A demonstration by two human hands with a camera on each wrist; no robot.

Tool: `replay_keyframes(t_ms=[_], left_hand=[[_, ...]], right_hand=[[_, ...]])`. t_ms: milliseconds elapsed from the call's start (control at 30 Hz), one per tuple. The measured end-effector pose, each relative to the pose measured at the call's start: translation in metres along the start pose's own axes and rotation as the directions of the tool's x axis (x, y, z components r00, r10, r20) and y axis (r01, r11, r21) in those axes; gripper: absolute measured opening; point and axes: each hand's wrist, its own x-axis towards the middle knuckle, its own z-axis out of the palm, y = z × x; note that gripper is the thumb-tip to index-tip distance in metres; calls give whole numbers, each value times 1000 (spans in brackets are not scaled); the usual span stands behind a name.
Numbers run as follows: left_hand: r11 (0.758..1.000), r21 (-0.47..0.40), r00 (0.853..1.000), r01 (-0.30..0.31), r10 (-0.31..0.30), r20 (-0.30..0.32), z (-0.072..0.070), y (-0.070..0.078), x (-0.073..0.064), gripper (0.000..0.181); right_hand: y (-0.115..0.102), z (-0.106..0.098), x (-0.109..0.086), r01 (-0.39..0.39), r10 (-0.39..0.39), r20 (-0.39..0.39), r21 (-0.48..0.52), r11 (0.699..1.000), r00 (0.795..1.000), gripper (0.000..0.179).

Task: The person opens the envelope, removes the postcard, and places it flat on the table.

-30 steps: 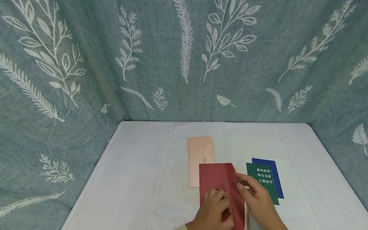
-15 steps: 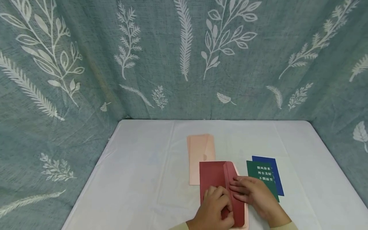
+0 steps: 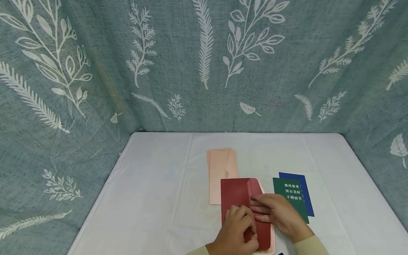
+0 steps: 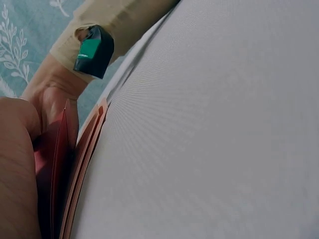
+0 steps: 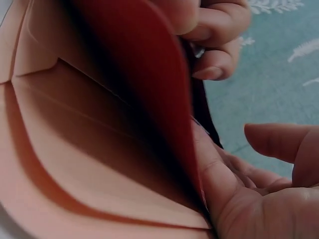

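A dark red envelope (image 3: 235, 193) lies at the front of the table, its long flap (image 3: 263, 235) along the right side. My left hand (image 3: 236, 230) rests on its lower part with curled fingers, gripping the paper; its fingertips are partly hidden. My right hand (image 3: 282, 214) lays nearly straight fingers on the flap from the right. In the right wrist view, that hand's thumb (image 5: 274, 142) stands apart from the red paper. Pink envelopes (image 5: 94, 164) lie beneath the red one, their rounded edges showing. The left wrist view shows the red paper (image 4: 52, 164) raised off the pink layers.
Other pink envelopes (image 3: 218, 170) lie just behind the red one. To the right, a green card (image 3: 291, 203) with white characters overlaps a blue card (image 3: 306, 196). A white cloth covers the table (image 3: 153, 184); a leaf-patterned curtain (image 3: 191, 63) hangs behind it.
My right hand has moved from the envelope's right edge onto the flap, fingers straightening and shifting slightly left. My left hand has stayed nearly in place.
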Motion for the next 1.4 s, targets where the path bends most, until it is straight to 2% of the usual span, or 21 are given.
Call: replay_keyframes(t_ms=[167, 433, 867, 1200, 1300, 1400], left_hand=[[1000, -16, 1000, 5, -5, -6, -1, 0, -1, 28], [1000, -1, 1000, 8, -8, -17, -2, 1, -1, 26], [1000, -18, 1000, 3, -3, -24, 0, 0, -1, 23], [1000, -8, 1000, 14, -14, -9, -1, 0, -1, 26], [999, -19, 999, 36, -36, -4, -1, 1, -1, 23], [997, -39, 998, 69, -69, 13, -2, 3, 0, 20]], right_hand=[[2, 11, 5, -14, 12, -62, -27, 1000, 998, 42], [4, 25, 9, 16, -36, -160, -127, 992, 987, 36], [7, 25, 9, 6, -43, -218, -166, 986, 975, 35], [6, 27, 6, 54, -97, -228, -187, 981, 969, 29], [3, 25, 6, 63, -112, -261, -188, 980, 959, 28], [0, 17, 6, 62, -130, -326, -212, 975, 936, 29]])
